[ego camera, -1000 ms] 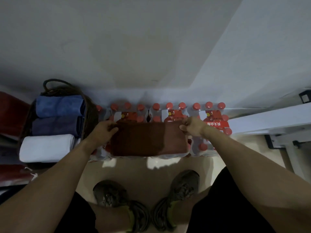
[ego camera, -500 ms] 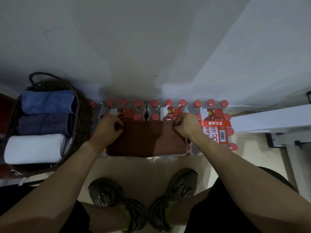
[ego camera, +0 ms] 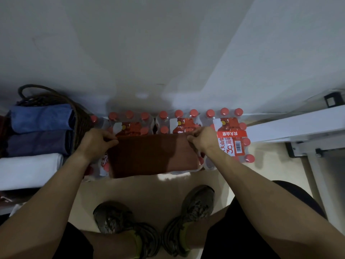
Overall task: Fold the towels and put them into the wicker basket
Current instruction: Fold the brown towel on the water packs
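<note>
A folded brown towel (ego camera: 151, 156) lies flat on top of shrink-wrapped packs of water bottles (ego camera: 231, 139). My left hand (ego camera: 96, 142) pinches its far left corner and my right hand (ego camera: 202, 139) pinches its far right corner. At the left stands the dark wicker basket (ego camera: 79, 120), its handle arching at the back. Inside it lie a blue towel (ego camera: 41, 118), a dark navy towel (ego camera: 37, 143) and a white towel (ego camera: 29, 170), folded side by side.
A white wall rises just behind the bottle packs. A white metal frame (ego camera: 298, 126) runs along the right. My two shoes (ego camera: 194, 208) stand on the beige floor below the towel. Dark red fabric (ego camera: 2, 126) shows at the far left edge.
Both hands have shifted slightly on the towel's far edge, still pinching its corners. The view has moved a little, so the basket sits further left.
</note>
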Demonstrator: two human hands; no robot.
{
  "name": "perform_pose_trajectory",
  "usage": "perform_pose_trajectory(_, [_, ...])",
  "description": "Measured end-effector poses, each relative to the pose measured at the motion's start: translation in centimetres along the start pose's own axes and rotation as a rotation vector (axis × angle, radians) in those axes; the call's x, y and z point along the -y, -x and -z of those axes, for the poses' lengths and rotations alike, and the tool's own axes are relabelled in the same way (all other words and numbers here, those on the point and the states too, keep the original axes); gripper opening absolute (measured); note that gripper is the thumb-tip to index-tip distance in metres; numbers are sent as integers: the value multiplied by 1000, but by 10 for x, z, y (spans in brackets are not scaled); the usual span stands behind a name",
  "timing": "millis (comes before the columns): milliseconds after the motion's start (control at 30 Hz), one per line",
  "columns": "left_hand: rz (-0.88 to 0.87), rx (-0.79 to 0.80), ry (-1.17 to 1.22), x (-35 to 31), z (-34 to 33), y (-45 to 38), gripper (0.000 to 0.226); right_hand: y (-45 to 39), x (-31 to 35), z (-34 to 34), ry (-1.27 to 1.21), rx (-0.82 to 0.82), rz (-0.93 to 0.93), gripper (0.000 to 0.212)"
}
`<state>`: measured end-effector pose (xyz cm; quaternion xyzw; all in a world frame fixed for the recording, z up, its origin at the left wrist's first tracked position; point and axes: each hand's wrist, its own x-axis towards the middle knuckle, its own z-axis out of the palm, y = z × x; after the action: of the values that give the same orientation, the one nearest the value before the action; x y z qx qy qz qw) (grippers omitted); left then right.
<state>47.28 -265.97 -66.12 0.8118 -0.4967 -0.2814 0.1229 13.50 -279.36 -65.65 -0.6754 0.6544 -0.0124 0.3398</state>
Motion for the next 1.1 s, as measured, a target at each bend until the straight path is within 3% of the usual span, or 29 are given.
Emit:
perform_pose_trajectory(133, [43, 5, 122, 6, -2, 3, 11, 1, 1, -5, 6, 1, -17, 24])
perform_pose_trajectory(233, [70, -24, 147, 7, -5, 3, 22, 1, 3, -2, 23, 80, -19, 22])
perform_pose_trajectory(300, [75, 65, 125, 6, -5, 3, 27, 1, 7, 2, 61, 153, -5, 15])
perform_pose_trajectory(367, [16, 164, 49, 0, 1, 5, 17, 2, 15, 9, 94, 224, 11, 8])
perform_pose_trajectory(467, [-130, 119, 71, -25, 18, 16, 6, 6, 27, 27, 185, 327, -6, 10])
perform_pose_trajectory(533, [-187, 31, 197, -51, 26, 30, 4, 9, 34, 40, 321, 361, 7, 25])
perform_pose_trajectory(600, [-238, 3, 330, -82, 31, 49, 11, 14, 42, 48, 375, 325, 109, 59])
perform_pose_trajectory(667, [-337, 53, 390, -111, 33, 67, 13, 28, 56, 51, 235, 296, 378, 93])
perform_pose_trajectory(700, [-391, 67, 401, -122, 34, 74, 13, 36, 66, 50, 120, 306, 548, 99])
perform_pose_trajectory(767, [-454, 37, 416, -136, 36, 83, 13, 53, 84, 41, -64, 355, 801, 88])
perform_pose_trajectory(833, [-499, -39, 406, -142, 40, 86, 13, 65, 95, 29, -133, 418, 871, 62])
perform_pose_trajectory(967, [-519, -172, 343, -136, 45, 84, 7, 65, 94, 28, -186, 505, 786, 27])
perform_pose_trajectory(1100, [-402, -318, 392, -120, 50, 72, 7, 46, 70, 38, 1, 587, 588, 25])
